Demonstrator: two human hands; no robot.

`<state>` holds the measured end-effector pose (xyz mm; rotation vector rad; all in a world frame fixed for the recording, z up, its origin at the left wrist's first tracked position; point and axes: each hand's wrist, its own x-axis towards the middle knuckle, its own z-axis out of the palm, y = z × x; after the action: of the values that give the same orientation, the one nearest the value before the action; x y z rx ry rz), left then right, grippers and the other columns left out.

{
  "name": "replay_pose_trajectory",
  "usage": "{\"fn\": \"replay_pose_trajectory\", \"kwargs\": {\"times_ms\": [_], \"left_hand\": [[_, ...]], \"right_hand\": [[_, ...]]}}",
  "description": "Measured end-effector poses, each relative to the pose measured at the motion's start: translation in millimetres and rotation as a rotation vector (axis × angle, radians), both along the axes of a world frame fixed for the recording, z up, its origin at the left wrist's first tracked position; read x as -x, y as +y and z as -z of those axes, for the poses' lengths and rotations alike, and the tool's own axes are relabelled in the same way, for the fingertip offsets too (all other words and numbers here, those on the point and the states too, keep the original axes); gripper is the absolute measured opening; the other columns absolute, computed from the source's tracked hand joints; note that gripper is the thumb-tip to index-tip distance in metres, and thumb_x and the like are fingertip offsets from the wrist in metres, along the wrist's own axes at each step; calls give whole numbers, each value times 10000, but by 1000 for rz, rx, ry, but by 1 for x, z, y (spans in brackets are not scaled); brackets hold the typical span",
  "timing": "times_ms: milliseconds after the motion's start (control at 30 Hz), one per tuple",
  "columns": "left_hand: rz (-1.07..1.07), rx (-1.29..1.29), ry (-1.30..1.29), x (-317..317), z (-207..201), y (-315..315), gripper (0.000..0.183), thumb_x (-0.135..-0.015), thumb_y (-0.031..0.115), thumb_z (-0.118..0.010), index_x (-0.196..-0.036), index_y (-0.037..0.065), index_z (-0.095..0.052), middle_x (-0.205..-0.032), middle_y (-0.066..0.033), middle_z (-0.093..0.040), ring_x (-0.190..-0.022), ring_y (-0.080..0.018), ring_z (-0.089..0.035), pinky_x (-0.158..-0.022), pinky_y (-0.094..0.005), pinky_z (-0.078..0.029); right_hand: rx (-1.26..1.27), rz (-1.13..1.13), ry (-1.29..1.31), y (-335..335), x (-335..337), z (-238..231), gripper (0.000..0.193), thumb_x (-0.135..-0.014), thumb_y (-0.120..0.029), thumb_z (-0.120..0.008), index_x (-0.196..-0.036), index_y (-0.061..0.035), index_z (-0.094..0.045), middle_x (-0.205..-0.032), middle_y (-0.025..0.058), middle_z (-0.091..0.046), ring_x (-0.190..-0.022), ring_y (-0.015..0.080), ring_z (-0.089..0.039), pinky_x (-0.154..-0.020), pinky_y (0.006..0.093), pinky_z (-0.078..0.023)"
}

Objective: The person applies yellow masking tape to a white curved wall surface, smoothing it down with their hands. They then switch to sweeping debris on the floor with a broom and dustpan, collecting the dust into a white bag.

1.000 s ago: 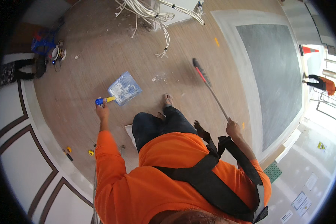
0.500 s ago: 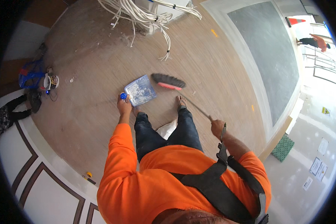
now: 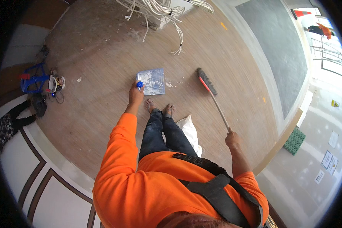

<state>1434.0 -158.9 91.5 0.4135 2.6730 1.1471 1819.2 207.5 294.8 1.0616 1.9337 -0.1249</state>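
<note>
My left hand (image 3: 136, 94) is closed round the blue-tipped handle of a clear bluish dustpan (image 3: 154, 84), its pan low at the floor and smeared with white debris. Small white scraps (image 3: 169, 85) lie just off the pan's right edge. In my right hand (image 3: 232, 138) is the long stick of a broom (image 3: 208, 81) with dark bristles and a red head. The broom head rests at the floor, to the right of the dustpan and apart from the scraps. A white sack (image 3: 189, 129) lies beside my legs.
Bundled white cables (image 3: 159, 10) hang at the top. A white bucket (image 3: 56, 84) and a blue frame (image 3: 35, 78) stand at left, near another person's dark-clothed legs (image 3: 19, 110). A green pad (image 3: 294, 141) leans at right. A person in orange (image 3: 324, 31) is far off.
The broom has swung to the right, away from the dustpan, and its head has turned. The dustpan has shifted slightly right. My feet have come together, and more of the white sack shows.
</note>
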Motion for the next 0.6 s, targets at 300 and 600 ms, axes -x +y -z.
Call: {"fn": "replay_pose_trajectory", "kwargs": {"times_ms": [300,600], "left_hand": [[-57,24,-28,-9,-14,5,339,-819,194,-681,-1098,66,-539,-1036,-187,-616,-984,-386,-585,-831,-432,-467],[-82,55,34,9,-21,-70,344,-814,197,-689,-1093,66,-537,-1039,-184,-607,-988,-387,-580,-833,-433,-465]], "right_hand": [[307,-148,248,-85,16,17,468,-881,-157,-500,-1346,-185,-463,-901,245,-642,-859,398,-635,-714,498,-489],[263,-4,177,-81,-29,-52,506,-891,-171,-509,-1384,-206,-405,-903,205,-658,-822,382,-642,-695,492,-500]]}}
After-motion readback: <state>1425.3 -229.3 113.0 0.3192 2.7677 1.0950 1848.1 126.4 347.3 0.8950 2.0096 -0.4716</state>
